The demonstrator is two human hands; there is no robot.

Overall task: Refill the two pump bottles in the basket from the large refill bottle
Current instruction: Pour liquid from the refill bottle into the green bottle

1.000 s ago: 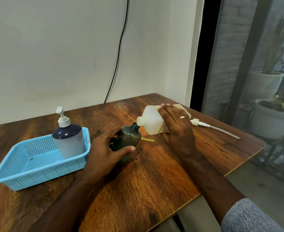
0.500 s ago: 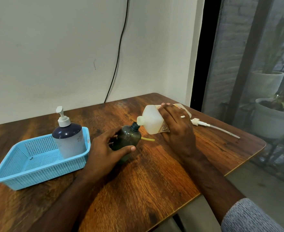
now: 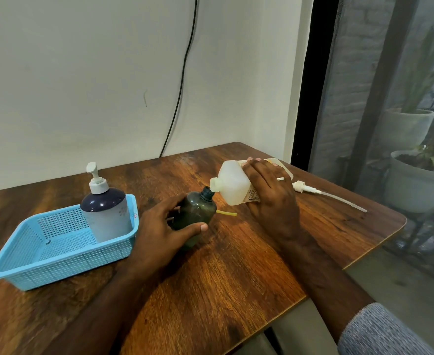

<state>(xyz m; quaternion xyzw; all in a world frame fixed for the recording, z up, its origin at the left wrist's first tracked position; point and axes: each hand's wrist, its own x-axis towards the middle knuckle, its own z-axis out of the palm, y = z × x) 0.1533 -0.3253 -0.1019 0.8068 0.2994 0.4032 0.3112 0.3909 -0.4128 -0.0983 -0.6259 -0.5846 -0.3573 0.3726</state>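
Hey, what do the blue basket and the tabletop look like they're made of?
Basket: likely moulded plastic, given its uniform light blue colour and fine perforated mesh walls. Tabletop: wood or a wood-look laminate, with brown grain streaks and a slight sheen; which one can't be told.

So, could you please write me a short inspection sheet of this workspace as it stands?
Surface: brown wooden table, bare in front.
Job's things: dark green plastic bottle, pump off, on the table; white refill bottle tipped, its spout at the green bottle's neck; dark-topped grey pump bottle upright in the blue mesh basket.
Clutter: white pump with tube; small yellow piece.
Hands: left hand grips the green bottle; right hand holds the refill bottle.
Cables: black cable down the wall.
Surroundings: potted plants behind glass.
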